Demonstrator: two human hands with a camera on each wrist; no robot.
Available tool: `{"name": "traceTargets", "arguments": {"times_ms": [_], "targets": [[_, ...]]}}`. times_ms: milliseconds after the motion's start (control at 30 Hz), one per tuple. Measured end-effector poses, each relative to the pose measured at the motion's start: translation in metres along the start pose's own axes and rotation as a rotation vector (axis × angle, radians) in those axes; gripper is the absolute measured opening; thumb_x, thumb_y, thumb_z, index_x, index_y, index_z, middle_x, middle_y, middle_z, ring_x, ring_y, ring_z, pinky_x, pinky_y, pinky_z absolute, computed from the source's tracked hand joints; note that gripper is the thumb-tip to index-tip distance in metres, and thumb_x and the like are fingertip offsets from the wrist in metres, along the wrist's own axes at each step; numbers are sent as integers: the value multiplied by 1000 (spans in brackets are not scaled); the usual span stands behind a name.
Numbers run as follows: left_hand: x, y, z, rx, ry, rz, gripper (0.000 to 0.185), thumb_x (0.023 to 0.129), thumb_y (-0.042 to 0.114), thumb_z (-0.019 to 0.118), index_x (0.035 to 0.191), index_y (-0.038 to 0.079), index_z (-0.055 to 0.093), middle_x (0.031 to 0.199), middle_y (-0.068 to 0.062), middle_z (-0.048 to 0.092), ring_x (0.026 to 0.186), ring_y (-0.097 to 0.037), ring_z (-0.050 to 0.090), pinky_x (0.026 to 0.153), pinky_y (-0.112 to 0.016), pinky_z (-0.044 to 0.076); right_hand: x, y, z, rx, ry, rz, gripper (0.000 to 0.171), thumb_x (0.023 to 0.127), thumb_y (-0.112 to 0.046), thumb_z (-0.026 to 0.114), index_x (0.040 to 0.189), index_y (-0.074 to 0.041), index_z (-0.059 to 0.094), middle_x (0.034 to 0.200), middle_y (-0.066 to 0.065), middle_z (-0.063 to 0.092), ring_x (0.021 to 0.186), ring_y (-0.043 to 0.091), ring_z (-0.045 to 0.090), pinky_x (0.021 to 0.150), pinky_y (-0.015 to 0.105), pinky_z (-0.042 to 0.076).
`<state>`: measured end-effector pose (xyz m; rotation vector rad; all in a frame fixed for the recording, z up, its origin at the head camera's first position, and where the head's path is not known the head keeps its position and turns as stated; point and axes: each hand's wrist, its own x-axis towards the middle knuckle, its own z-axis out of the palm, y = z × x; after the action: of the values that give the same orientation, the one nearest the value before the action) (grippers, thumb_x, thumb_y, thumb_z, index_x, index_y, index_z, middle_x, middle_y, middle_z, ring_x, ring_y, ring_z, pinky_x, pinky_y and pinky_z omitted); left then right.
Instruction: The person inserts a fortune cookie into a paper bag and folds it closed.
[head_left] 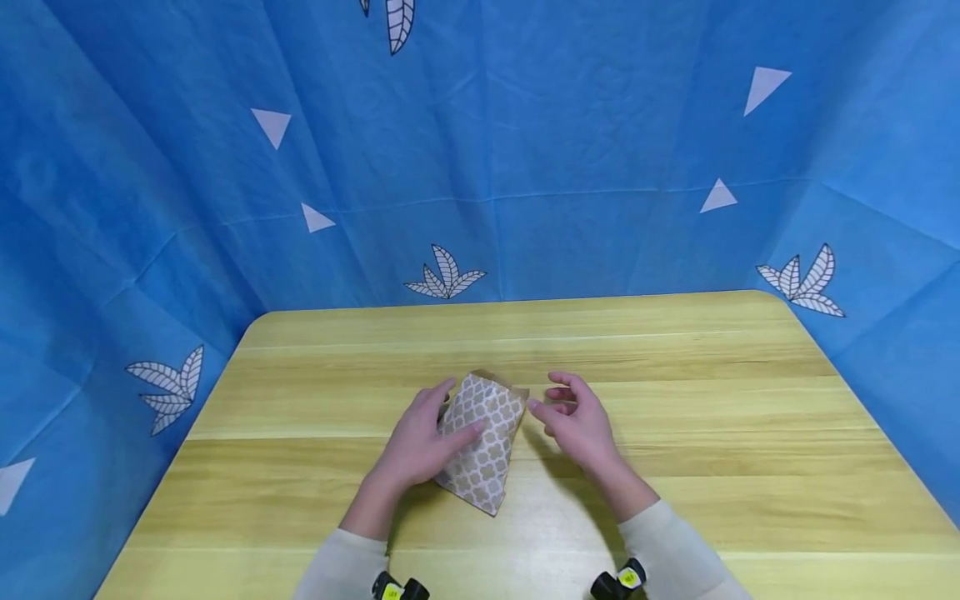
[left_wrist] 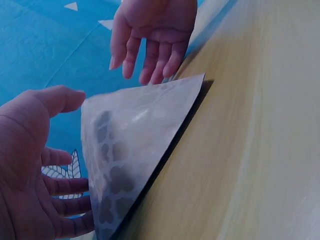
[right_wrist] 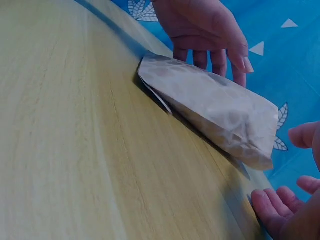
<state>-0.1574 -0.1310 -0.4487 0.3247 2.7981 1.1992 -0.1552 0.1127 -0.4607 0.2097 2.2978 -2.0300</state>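
A flat paper bag [head_left: 487, 450] with a tan and white lattice pattern lies slanted on the table, plain brown showing at its far end. My left hand [head_left: 420, 442] is at the bag's left side, thumb over its face in the head view. In the left wrist view, the left fingers [left_wrist: 70, 205] are straight along the bag's edge; whether they touch it I cannot tell. To the bag's right, my right hand [head_left: 577, 421] hovers with loosely bent fingers, holding nothing. A small gap parts it from the bag [right_wrist: 215, 110] in the right wrist view.
Beneath everything is a light wood-grain table [head_left: 712, 450] with rounded far corners. A blue curtain [head_left: 570, 150] with white triangles and leaf prints hangs behind and on both sides. Small black wrist cameras [head_left: 618, 579] sit at the sleeves.
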Motion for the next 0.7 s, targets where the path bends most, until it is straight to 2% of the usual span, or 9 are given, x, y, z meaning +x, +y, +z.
{"name": "traceTargets", "arguments": {"times_ms": [100,200,333,533,700], "targets": [[-1,4,3,-43,3,2,81,89,49,71,153,11,40,142,-14,48,126,-34,48,102,-55,40,0,1,1,6,-2,4,61,88,-17,77,140,-5,49,127,21,54,106,31,58,80,39,56],[-1,5,5,-104,4,3,77,90,43,72,152,11,39,134,-11,52,112,-29,55,91,-48,48,0,1,2,22,-9,9,61,88,-16,77,140,-5,49,128,21,55,107,31,59,79,39,56],[0,5,8,-195,1,-23,76,91,35,73,153,8,37,128,-10,53,94,-23,55,76,-39,50,0,0,4,53,-18,15,61,87,-13,77,141,-4,49,130,23,54,107,32,60,79,41,56],[4,1,14,-304,-10,-89,79,90,30,75,154,9,34,128,-12,54,91,-22,54,74,-37,50,2,1,6,79,-45,32,64,85,-11,79,141,-3,49,130,24,55,109,35,60,79,41,57],[6,-3,18,-387,-50,-99,80,90,26,76,155,8,32,128,-15,54,90,-23,56,73,-37,52,2,1,7,79,-87,27,68,83,-9,81,142,-3,48,130,24,56,109,36,61,79,41,57]]}}
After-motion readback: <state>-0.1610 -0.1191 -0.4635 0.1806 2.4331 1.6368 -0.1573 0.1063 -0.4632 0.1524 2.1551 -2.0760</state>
